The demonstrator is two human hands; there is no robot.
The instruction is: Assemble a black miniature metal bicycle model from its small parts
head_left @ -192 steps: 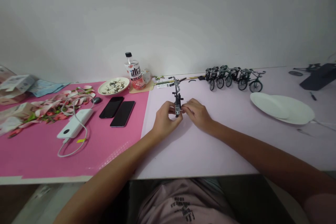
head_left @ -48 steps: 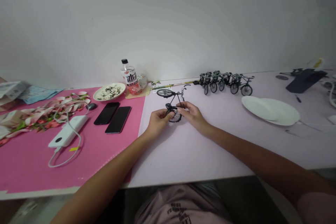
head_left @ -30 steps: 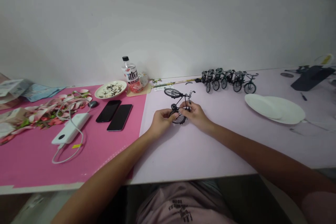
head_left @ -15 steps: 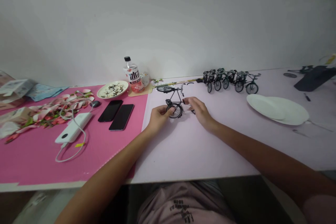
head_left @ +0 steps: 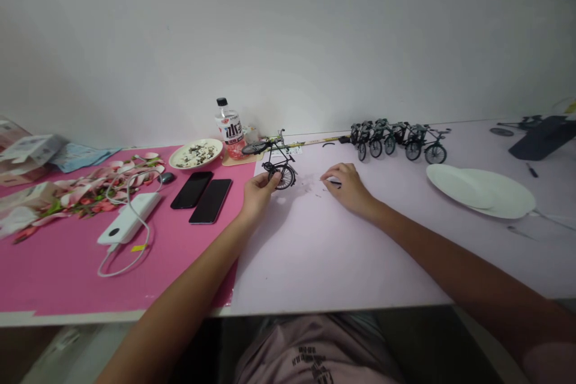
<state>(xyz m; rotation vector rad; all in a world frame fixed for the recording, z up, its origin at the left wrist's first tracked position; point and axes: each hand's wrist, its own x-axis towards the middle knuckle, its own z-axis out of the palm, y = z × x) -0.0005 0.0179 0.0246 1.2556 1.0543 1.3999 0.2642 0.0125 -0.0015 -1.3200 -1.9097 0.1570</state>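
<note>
My left hand (head_left: pixel 256 191) grips a small black model bicycle (head_left: pixel 275 164) by its lower wheel and holds it tilted above the pale lilac table (head_left: pixel 342 240), near the seam with the pink mat (head_left: pixel 72 264). My right hand (head_left: pixel 344 184) rests on the table to the right of it, fingers curled in a pinch on a small dark part (head_left: pixel 332 180) that is too small to name. A few tiny dark bits lie on the table between the two hands.
A row of finished model bicycles (head_left: pixel 400 139) stands at the back. White plates (head_left: pixel 481 191) lie to the right. On the pink mat are two phones (head_left: pixel 201 192), a power bank with cable (head_left: pixel 128 219), a dish (head_left: pixel 195 153), a bottle (head_left: pixel 228 129) and pink ribbons (head_left: pixel 85 186).
My left hand has carried the model bicycle leftward, away from my right hand. My right hand has let go of the bicycle and come down on the table, pinching a small part.
</note>
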